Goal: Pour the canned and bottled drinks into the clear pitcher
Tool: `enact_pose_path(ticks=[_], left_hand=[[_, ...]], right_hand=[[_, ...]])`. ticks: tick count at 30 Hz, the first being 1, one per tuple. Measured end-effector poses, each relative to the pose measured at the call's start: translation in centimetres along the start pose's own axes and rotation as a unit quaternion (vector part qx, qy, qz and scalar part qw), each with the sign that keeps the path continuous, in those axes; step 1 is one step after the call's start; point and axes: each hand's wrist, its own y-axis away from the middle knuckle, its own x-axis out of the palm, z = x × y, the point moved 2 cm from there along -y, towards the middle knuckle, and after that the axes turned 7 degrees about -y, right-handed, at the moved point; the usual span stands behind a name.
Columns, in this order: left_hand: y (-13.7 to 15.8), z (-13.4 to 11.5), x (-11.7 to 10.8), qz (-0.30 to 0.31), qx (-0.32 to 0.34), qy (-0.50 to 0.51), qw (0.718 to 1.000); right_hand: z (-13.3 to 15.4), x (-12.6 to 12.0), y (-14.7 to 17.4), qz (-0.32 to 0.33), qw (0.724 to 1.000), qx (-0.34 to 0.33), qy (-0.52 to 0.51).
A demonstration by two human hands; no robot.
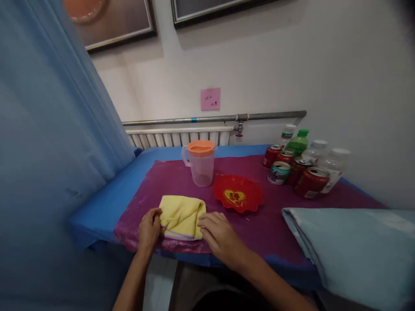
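A folded yellow towel (182, 216) with a pale edging lies flat near the front of the table. My left hand (149, 229) has its fingers closed on the towel's left edge. At the opposite edge, my right hand (220, 235) grips the cloth with bent fingers; its fingertips are partly hidden. Behind the towel stands a clear plastic pitcher (202, 170) with an orange lid, its handle turned to the left. A red scalloped plate (256, 196) with a yellow heart print sits to the right of the towel, apart from my right hand.
Soda cans (311, 181) and several bottles (333, 162) cluster at the back right. A folded light-blue cloth (356, 242) covers the right front. Purple plastic sheeting (145, 190) lies over the blue table cover (97, 205). A blue curtain (48, 151) hangs left; a radiator (168, 138) is behind.
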Motion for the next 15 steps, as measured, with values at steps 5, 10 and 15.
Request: enact_pose_path(ticks=[5, 10, 15], left_hand=[[0.3, 0.7, 0.6, -0.003, -0.010, 0.024, 1.000], [0.3, 0.5, 0.5, -0.005, -0.012, 0.036, 0.999], [0.2, 0.5, 0.5, -0.007, -0.016, 0.042, 0.999]], right_hand=[[-0.1, 4.0, -4.6, 0.108, 0.988, 0.030, 0.103], [-0.4, 5.4, -5.3, 0.087, 0.985, 0.070, 0.130], [-0.1, 3.6, -4.0, 0.046, 0.987, 0.076, 0.131]])
